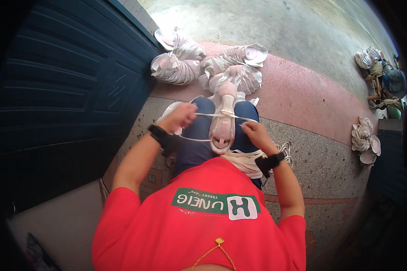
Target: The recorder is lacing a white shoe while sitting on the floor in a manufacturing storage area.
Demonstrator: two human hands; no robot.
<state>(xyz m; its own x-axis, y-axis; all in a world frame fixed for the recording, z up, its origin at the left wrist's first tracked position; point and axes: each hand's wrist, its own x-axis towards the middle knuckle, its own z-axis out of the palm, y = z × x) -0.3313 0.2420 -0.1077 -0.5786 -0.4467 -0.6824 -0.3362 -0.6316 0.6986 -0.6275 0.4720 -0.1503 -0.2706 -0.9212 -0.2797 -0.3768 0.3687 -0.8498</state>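
A pale pink sneaker [223,118] rests between my knees on my blue jeans, toe pointing away from me. My left hand [180,116] is closed on one end of its white lace [202,115], pulled out to the left. My right hand [254,131] pinches the other lace end on the right side of the shoe. Both wrists wear black bands. A loose bundle of white laces [242,160] lies in my lap under the right hand.
Several more pink and white sneakers [208,65] lie heaped on the floor beyond my knees. A dark blue door [68,90] stands to the left. More shoes [364,139] and a cluttered pile [380,74] sit at the far right on the speckled floor.
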